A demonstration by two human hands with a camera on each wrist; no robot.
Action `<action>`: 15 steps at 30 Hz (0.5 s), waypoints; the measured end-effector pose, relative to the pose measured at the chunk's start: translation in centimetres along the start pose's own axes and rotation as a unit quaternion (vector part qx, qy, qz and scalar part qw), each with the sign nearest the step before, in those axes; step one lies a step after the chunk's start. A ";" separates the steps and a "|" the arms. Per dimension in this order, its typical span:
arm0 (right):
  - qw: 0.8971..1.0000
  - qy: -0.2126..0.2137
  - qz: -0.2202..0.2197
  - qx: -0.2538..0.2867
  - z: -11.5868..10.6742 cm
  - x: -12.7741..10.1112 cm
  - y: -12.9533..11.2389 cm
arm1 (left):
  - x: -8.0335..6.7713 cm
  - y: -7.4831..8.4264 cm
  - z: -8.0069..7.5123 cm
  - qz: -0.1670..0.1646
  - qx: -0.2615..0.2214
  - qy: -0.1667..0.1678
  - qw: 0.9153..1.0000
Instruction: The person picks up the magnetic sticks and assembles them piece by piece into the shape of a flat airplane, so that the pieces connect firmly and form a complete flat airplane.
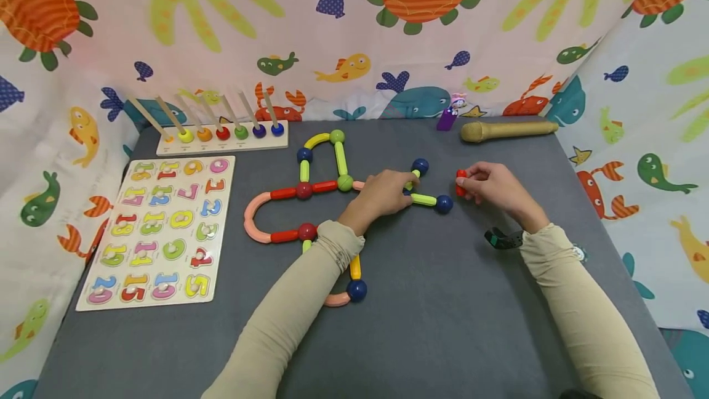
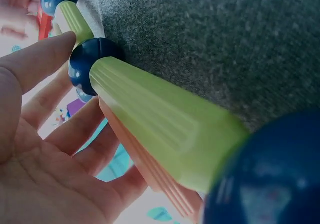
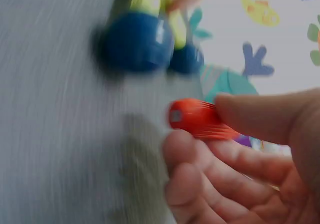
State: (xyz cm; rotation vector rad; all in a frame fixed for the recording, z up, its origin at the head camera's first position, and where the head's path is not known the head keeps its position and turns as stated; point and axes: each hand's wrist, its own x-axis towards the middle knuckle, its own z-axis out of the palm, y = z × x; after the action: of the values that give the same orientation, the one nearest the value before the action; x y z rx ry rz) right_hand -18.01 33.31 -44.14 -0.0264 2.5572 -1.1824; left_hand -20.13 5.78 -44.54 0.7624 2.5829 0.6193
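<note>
My left hand (image 1: pixel 382 194) reaches over the right part of a shape made of coloured rods and balls. In the left wrist view, its thumb and fingers pinch a dark blue ball (image 2: pixel 86 67) where green rods (image 2: pixel 155 116) meet. Two green rods branch from there, each ending in a blue ball (image 1: pixel 444 204). To the right, my right hand (image 1: pixel 495 188) pinches a short red rod (image 1: pixel 461 182) between thumb and fingers, just apart from those end balls. Part of the shape, including a salmon rod (image 1: pixel 359 185), runs under the left hand and sleeve.
On the left lies a number puzzle board (image 1: pixel 160 233). Behind it stands a wooden peg rack (image 1: pixel 221 145) with coloured rings. A purple figurine (image 1: pixel 447 119) and a gold microphone-like object (image 1: pixel 509 130) stand at the back. The shape's curved salmon rod (image 1: pixel 252 217) extends left.
</note>
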 end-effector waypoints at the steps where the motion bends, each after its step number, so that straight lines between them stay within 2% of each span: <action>1: 1.000 0.001 0.008 0.021 0.3 0.2 -0.4 | 0.0 0.0 0.0 0.000 -0.007 -0.002 1.000; 3: 0.999 -0.003 0.017 0.033 0.9 0.6 -1.0 | 0.1 0.1 0.0 -0.003 -0.015 -0.003 1.000; 9: 0.998 -0.054 0.010 -0.009 2.1 1.1 -2.1 | 0.2 0.0 0.0 -0.016 -0.013 -0.006 1.000; 15: 0.998 -0.048 -0.010 -0.038 2.9 1.7 -2.2 | 0.2 -0.3 -0.2 -0.011 -0.008 -0.011 1.000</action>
State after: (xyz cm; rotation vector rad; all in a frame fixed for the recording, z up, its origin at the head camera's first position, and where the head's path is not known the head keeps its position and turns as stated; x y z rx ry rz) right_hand -19.05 29.49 -44.73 -0.1241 2.5228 -1.0640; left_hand -20.48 5.61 -44.61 0.7306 2.5595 0.6220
